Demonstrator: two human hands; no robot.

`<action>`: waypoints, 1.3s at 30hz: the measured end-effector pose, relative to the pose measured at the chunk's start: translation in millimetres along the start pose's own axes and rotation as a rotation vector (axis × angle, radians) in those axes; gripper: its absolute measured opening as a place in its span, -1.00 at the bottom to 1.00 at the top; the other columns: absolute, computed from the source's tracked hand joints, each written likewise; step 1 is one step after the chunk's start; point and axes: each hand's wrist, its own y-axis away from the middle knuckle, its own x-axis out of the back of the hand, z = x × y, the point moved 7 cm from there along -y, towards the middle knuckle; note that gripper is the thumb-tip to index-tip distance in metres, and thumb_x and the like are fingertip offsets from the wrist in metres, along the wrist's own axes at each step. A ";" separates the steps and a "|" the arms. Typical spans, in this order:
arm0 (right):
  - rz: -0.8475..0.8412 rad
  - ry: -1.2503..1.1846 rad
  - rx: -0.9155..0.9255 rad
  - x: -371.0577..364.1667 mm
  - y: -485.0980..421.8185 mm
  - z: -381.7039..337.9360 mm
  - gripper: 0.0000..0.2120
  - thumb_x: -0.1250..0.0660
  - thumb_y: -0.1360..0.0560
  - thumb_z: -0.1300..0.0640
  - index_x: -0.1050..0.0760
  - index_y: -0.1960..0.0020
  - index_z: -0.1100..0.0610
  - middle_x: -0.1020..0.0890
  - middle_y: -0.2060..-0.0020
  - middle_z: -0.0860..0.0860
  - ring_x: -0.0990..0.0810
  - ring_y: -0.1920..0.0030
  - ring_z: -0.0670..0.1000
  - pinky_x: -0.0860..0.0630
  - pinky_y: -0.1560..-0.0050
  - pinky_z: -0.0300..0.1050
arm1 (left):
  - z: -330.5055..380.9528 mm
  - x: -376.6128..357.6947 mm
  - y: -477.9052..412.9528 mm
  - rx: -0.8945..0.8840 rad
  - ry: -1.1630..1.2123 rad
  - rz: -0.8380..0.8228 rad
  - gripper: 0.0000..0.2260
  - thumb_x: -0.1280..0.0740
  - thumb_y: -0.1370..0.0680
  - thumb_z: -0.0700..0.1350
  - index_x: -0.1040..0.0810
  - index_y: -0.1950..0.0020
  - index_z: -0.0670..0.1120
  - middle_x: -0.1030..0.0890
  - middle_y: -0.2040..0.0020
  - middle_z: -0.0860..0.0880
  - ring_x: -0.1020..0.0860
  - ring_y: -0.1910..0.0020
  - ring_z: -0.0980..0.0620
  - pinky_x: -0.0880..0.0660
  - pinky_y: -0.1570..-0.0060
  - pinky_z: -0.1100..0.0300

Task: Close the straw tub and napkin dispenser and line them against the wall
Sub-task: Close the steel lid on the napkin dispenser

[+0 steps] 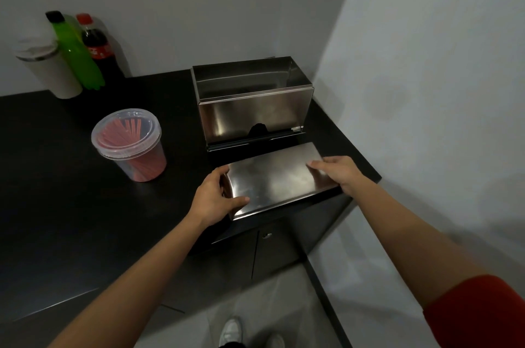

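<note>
A steel napkin dispenser [250,103] stands open in the back right corner of the black counter [71,205], its inside empty. Its flat steel cover [275,180] lies in front of it near the counter's front edge. My left hand [218,197] grips the cover's left end, thumb on top. My right hand [338,171] holds the cover's right end, fingers resting on the top face. A clear plastic straw tub [130,146] full of red straws sits to the left, with its clear lid on top.
Against the back wall at the left stand a white tumbler [48,69], a green bottle [75,52] and a dark cola bottle [99,49]. A side wall borders the counter on the right. Cabinet doors and my shoes show below the front edge.
</note>
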 end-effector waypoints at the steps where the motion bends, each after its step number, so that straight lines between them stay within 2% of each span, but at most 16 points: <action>1: -0.040 -0.003 -0.008 -2.0 2.0 2.0 -0.57 -0.54 -0.28 0.02 -0.56 -0.04 0.23 -0.62 -0.04 0.12 -0.59 0.09 0.02 -0.47 0.07 -0.20 | 1.0 0.1 0.6 -0.007 -0.014 -0.006 -0.20 -0.56 -0.31 -0.09 -0.25 -0.46 -0.07 -0.35 -0.42 -0.09 -0.35 -0.37 -0.06 -0.33 -0.34 0.09; 2: -0.080 -0.029 -0.021 -4.1 4.3 4.1 -0.61 -0.55 -0.26 0.04 -0.58 0.03 0.24 -0.66 0.01 0.15 -0.62 0.16 0.02 -0.52 0.14 -0.19 | 2.0 0.4 1.6 -0.011 -0.026 -0.012 -0.21 -0.56 -0.31 -0.09 -0.25 -0.46 -0.07 -0.34 -0.42 -0.09 -0.35 -0.37 -0.06 -0.33 -0.34 0.07; 6: -0.152 -0.161 -0.045 -7.4 12.7 9.5 -0.56 -0.55 -0.26 0.08 -0.56 -0.03 0.29 -0.68 0.15 0.15 -0.67 0.25 0.02 -0.54 0.37 -0.23 | 7.1 1.0 5.9 -0.022 -0.062 -0.015 -0.21 -0.55 -0.33 -0.07 -0.24 -0.46 -0.08 -0.33 -0.42 -0.09 -0.34 -0.37 -0.07 -0.32 -0.34 0.05; 8: -0.170 -0.214 -0.045 -8.5 16.7 9.9 -0.56 -0.55 -0.26 0.09 -0.54 -0.04 0.25 -0.66 0.11 0.15 -0.66 0.18 0.05 -0.59 0.31 -0.15 | 10.9 1.5 7.9 -0.033 -0.088 -0.006 -0.22 -0.53 -0.34 -0.05 -0.23 -0.46 -0.09 -0.33 -0.41 -0.09 -0.35 -0.36 -0.07 -0.33 -0.33 0.06; 11: -0.187 -0.260 -0.033 -8.2 21.5 9.9 -0.60 -0.54 -0.27 0.12 -0.54 -0.05 0.19 -0.66 0.08 0.14 -0.65 0.11 0.09 -0.61 0.05 0.01 | 12.5 2.3 10.7 -0.030 -0.086 0.004 -0.25 -0.51 -0.37 -0.03 -0.23 -0.46 -0.08 -0.34 -0.39 -0.08 -0.36 -0.34 -0.06 -0.36 -0.30 0.06; 15: -0.196 -0.317 -0.010 -5.7 28.0 9.6 -0.59 -0.53 -0.28 0.18 -0.52 -0.09 0.18 -0.67 0.12 0.11 -0.66 0.15 0.08 -0.60 0.01 0.05 | 11.1 6.8 11.9 -0.050 -0.061 0.105 -0.36 -0.47 -0.41 -0.02 -0.29 -0.42 -0.08 -0.41 -0.33 -0.09 -0.44 -0.25 -0.03 -0.43 -0.23 0.06; 19: -0.213 -0.283 0.025 -1.5 33.3 10.6 -0.61 -0.52 -0.29 0.13 -0.52 -0.08 0.11 -0.65 0.06 0.11 -0.64 0.05 0.13 -0.58 -0.05 0.12 | 5.0 13.4 10.4 -0.037 -0.002 0.210 -0.41 -0.44 -0.44 0.02 -0.31 -0.40 -0.06 -0.40 -0.32 -0.08 -0.46 -0.22 -0.01 -0.46 -0.20 0.04; 22: -0.232 -0.302 0.045 0.0 36.7 10.5 -0.64 -0.52 -0.28 0.10 -0.53 -0.04 0.06 -0.64 0.00 0.14 -0.62 -0.01 0.15 -0.59 -0.02 0.09 | -0.6 15.2 12.3 -0.015 0.042 0.254 -0.43 -0.39 -0.46 0.08 -0.31 -0.39 -0.05 -0.41 -0.30 -0.07 -0.50 -0.11 0.03 -0.47 -0.02 0.19; 25: -0.226 -0.336 0.054 1.6 38.1 9.7 -0.59 -0.52 -0.28 0.09 -0.51 -0.09 0.08 -0.63 -0.03 0.15 -0.61 -0.05 0.17 -0.60 0.08 0.04 | -1.2 14.0 16.8 -0.020 0.065 0.296 -0.48 -0.35 -0.48 0.12 -0.33 -0.35 -0.07 -0.46 -0.23 -0.06 -0.52 -0.03 0.08 -0.40 0.15 0.34; 30: -0.232 -0.371 0.053 0.9 41.2 6.0 -0.53 -0.51 -0.29 0.09 -0.49 -0.16 0.11 -0.62 -0.04 0.13 -0.61 -0.02 0.13 -0.57 0.19 -0.02 | 3.1 13.6 23.0 0.028 0.146 0.308 -0.49 -0.28 -0.52 0.15 -0.32 -0.37 -0.08 -0.55 0.07 0.05 -0.54 0.14 0.17 -0.36 0.29 0.34; 32: -0.231 -0.378 0.068 0.0 42.4 2.8 -0.52 -0.50 -0.29 0.09 -0.49 -0.18 0.12 -0.62 -0.03 0.13 -0.61 -0.01 0.13 -0.57 0.16 0.00 | 7.7 17.4 27.3 0.019 0.143 0.350 -0.50 -0.28 -0.51 0.14 -0.33 -0.37 -0.06 -0.54 0.16 0.06 -0.55 0.21 0.18 -0.37 0.34 0.37; 34: -0.202 -0.370 0.109 -0.3 43.0 -2.2 -0.58 -0.49 -0.31 0.06 -0.50 -0.13 0.11 -0.62 -0.03 0.13 -0.59 -0.04 0.14 -0.57 0.03 0.09 | 16.0 24.9 32.3 -0.016 0.157 0.419 -0.52 -0.31 -0.50 0.13 -0.35 -0.35 -0.03 -0.54 0.21 0.07 -0.57 0.29 0.23 -0.39 0.43 0.44; 36: -0.146 -0.335 0.186 0.6 45.5 -12.0 -0.64 -0.46 -0.34 0.00 -0.52 -0.08 0.10 -0.62 -0.02 0.10 -0.58 -0.04 0.12 -0.54 -0.02 0.09 | 27.7 32.7 35.9 -0.068 0.198 0.469 -0.53 -0.34 -0.49 0.09 -0.37 -0.34 -0.01 -0.55 0.23 0.06 -0.55 0.29 0.34 -0.39 0.43 0.52; 39: -0.022 -0.273 0.322 3.7 50.3 -33.7 -0.60 -0.42 -0.37 -0.08 -0.52 -0.11 0.11 -0.61 0.03 0.00 -0.56 0.04 -0.01 -0.44 0.16 -0.12 | 46.1 46.9 39.9 -0.138 0.253 0.551 -0.55 -0.37 -0.46 0.08 -0.40 -0.31 0.02 -0.58 0.23 0.06 -0.57 0.27 0.33 -0.40 0.39 0.52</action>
